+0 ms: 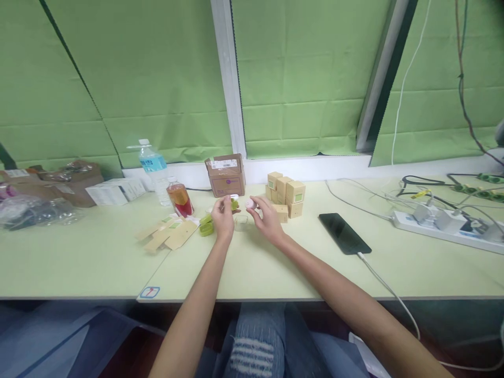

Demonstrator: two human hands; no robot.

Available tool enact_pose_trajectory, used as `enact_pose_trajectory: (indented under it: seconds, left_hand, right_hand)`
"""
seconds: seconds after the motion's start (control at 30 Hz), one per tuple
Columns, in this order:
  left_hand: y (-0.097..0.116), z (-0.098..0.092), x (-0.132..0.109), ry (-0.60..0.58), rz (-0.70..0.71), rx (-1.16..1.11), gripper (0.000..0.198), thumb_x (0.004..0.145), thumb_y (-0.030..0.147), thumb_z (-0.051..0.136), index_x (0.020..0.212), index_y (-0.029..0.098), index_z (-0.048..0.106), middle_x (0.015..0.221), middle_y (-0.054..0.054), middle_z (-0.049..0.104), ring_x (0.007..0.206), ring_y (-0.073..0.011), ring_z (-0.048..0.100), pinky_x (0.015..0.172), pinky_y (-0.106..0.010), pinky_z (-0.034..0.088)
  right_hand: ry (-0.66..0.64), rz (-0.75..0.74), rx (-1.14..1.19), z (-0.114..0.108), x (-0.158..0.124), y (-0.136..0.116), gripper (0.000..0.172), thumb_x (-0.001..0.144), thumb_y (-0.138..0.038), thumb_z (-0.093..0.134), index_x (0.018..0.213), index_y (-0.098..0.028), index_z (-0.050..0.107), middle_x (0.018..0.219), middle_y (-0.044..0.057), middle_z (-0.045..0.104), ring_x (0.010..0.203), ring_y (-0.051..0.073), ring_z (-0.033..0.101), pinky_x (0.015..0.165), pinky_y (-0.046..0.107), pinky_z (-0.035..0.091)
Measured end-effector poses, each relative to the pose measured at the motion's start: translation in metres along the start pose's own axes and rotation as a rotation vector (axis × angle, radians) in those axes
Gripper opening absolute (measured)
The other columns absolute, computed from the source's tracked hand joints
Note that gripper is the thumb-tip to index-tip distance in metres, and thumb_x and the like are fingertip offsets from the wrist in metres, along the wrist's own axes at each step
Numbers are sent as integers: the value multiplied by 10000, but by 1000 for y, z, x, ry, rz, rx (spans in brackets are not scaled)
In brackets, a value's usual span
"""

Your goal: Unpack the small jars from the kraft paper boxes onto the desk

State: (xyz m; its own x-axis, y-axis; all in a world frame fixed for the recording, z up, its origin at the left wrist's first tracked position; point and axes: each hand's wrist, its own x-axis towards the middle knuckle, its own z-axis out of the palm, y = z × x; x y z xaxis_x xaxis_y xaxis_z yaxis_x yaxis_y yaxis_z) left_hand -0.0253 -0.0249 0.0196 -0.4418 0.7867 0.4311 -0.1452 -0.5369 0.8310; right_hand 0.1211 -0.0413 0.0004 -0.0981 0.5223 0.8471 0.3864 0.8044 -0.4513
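At a pale green table (98, 262), my left hand (223, 216) is closed on a small white-and-green piece (233, 202), and my right hand (266, 216) pinches a round pale cap (249, 202) between thumb and fingertips. I hold both just above the tabletop and near each other, directly over a small clear cup (241, 222). That seems to keep the parts within one short reach.

Green pieces (205, 227) and flattened card sleeves (169, 234) lie just beside my left wrist. A stack of small kraft boxes (286, 193) stands close behind my right hand, apparently kept handy.

Each box face carries a green square, too small to read. The brown carton (226, 177) bears a white shipping label and a purple round mark, both illegible. The water bottle (154, 170) has a blue label, also unreadable, and stands by a bottle of amber-red liquid (180, 200). A phone (344, 233) lies well to the right, face up, with a cable plugged in.
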Motion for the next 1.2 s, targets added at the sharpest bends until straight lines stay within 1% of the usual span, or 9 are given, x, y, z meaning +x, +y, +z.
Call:
enact_pose_trajectory:
  seconds: [0.1,0.2,0.37,0.57,0.63,0.73,0.87,0.97,1.2]
  left_hand:
    - [-3,-12,11,150,27,-17,401,804,520,722,946,151,655,857,-35,664,637,-126,663,548,-243,578]
    - [-5,-18,15,216,-13,-54,365,801,487,714,925,151,646,833,-20,652,600,-120,662,549,-246,580]
    - [-6,-14,11,95,-156,-116,396,807,526,697,913,146,658,791,-41,685,622,-158,701,592,-282,600]
    - [-2,-2,-3,-154,-212,-116,514,768,601,751,982,143,664,783,-51,722,601,-166,701,602,-305,607]
    - [0,4,-11,-243,-199,-89,538,734,608,786,985,147,671,804,-51,730,627,-171,706,607,-301,607]
    - [-1,12,-21,-354,-214,-49,554,672,590,847,963,158,659,789,-41,733,646,-172,700,600,-284,596]
    - [-6,16,-24,-360,-264,-42,575,700,640,808,977,161,651,850,-55,743,702,-173,708,642,-300,605]
    - [-9,14,-21,-349,-285,-70,586,734,634,790,1029,142,672,894,-77,746,745,-172,716,710,-337,618]
    - [-11,10,-18,-392,-330,-138,506,662,483,895,975,107,764,898,-93,778,795,-181,729,860,-380,609]
  right_hand:
    - [-104,38,-1,11,-4,6,336,1022,-306,547,1335,-209,615,1245,119,690,1174,252,627,1043,423,493]
    - [-243,69,-54,22,-9,11,330,1016,-274,546,1330,-217,630,1285,109,698,1201,253,632,1059,438,484]
    - [-373,74,-115,26,-12,8,386,1011,-278,522,1373,-175,607,1382,153,648,1290,282,598,1125,483,447]
    - [-157,32,-97,3,-7,-1,596,981,-372,590,1529,-200,430,1462,155,555,1365,276,514,1158,464,427]
    - [-151,-17,-107,-5,-4,-1,624,965,-391,627,1533,-233,422,1477,148,533,1376,283,495,1154,469,425]
    - [-223,-44,-92,-13,-1,2,499,971,-339,624,1448,-236,517,1364,142,609,1262,280,570,1069,458,484]
    - [-187,19,-47,-19,2,10,375,975,-331,625,1325,-200,594,1185,126,685,1072,261,639,949,423,528]
    - [-126,14,22,-22,3,15,402,973,-364,636,1338,-204,582,1251,128,675,1123,252,638,972,400,523]
    - [-31,68,84,-20,2,13,435,952,-411,660,1336,-217,592,1283,125,663,1156,248,638,968,392,548]
